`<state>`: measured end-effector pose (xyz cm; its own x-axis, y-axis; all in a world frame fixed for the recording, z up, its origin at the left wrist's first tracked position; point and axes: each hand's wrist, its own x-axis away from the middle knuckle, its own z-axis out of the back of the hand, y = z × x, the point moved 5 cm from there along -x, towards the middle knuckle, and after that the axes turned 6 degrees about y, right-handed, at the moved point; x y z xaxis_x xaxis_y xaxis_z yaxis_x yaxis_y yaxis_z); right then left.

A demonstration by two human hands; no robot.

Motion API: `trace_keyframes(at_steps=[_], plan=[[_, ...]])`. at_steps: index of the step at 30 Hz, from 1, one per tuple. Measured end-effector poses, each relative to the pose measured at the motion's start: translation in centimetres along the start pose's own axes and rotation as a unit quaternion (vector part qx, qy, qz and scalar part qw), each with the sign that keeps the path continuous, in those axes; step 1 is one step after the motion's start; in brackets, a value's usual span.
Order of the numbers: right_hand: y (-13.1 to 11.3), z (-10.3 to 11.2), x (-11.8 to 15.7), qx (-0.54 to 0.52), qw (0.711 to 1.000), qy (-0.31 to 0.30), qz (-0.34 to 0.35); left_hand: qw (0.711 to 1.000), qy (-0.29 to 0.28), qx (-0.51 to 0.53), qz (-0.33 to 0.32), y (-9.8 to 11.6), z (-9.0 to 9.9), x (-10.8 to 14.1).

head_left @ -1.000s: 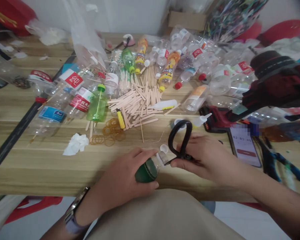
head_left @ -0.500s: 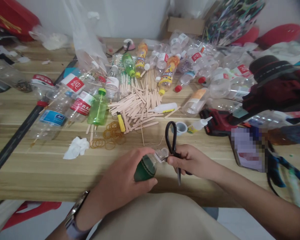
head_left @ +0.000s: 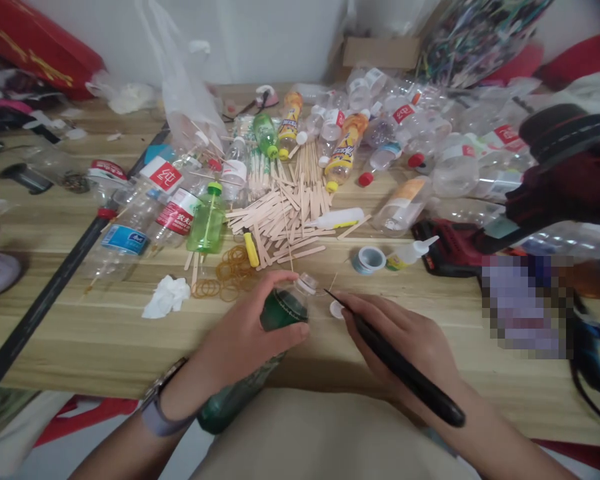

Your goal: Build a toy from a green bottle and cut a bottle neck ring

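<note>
My left hand [head_left: 253, 330] is wrapped round a green plastic bottle [head_left: 284, 309], whose open clear neck points up and to the right. The bottle's lower part extends below my wrist. My right hand [head_left: 405, 333] grips a black-handled tool [head_left: 405, 370], its thin dark tip close to the bottle neck; the shape looks like scissors turned edge-on. A small white cap [head_left: 337, 309] lies on the table between my two hands. Just beyond the neck stands a thin wooden stick.
Flat wooden sticks [head_left: 280, 220], rubber bands [head_left: 235, 267], a yellow-handled tool [head_left: 251, 249] and crumpled tissue [head_left: 167, 297] lie ahead. Many plastic bottles cover the back. Tape [head_left: 369, 259], a glue bottle [head_left: 413, 252] and a red-black power tool [head_left: 450, 247] are at right.
The black tool has swung round in my right hand, its handle now toward my wrist. The white cap now shows on the table. My left hand still holds the bottle, and the view has shifted.
</note>
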<state>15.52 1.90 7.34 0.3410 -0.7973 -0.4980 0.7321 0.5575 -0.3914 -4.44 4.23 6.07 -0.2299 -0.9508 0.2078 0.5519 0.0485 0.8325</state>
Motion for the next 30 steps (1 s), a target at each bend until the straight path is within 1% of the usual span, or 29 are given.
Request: trace_keyframes(at_steps=[2, 7, 12, 17, 21, 23, 26, 30], plan=[[-0.4, -0.5, 0.1, 0.033, 0.999, 0.000, 0.014, 1.000, 0.000, 0.004, 0.008, 0.0, 0.2, -0.2], [-0.9, -1.0, 0.0, 0.055, 0.998, -0.016, 0.039, 0.999, -0.003, 0.024, 0.021, -0.3, 0.4, -0.3], [-1.2, -1.1, -0.1, 0.073, 0.996, -0.013, 0.052, 0.998, -0.013, 0.037, 0.039, -0.5, 0.4, -0.3], [-1.3, -1.0, -0.3, 0.087, 0.995, -0.009, 0.055, 0.999, -0.013, 0.032, 0.036, -0.3, 0.3, -0.4], [-1.3, -1.2, -0.4, 0.090, 0.994, -0.035, 0.056, 0.999, -0.015, 0.030, 0.033, -0.3, 0.1, -0.4], [-1.3, -1.1, -0.4, 0.093, 0.993, -0.039, 0.062, 0.999, -0.017, 0.032, 0.031, -0.4, 0.1, -0.3], [-1.5, -0.9, -0.5, 0.091, 0.993, -0.028, 0.069, 0.999, -0.016, 0.035, 0.027, -0.4, 0.0, -0.3], [-1.5, -0.7, -0.2, 0.080, 0.995, -0.009, 0.056, 0.999, -0.019, 0.039, 0.030, -0.5, 0.0, -0.1]])
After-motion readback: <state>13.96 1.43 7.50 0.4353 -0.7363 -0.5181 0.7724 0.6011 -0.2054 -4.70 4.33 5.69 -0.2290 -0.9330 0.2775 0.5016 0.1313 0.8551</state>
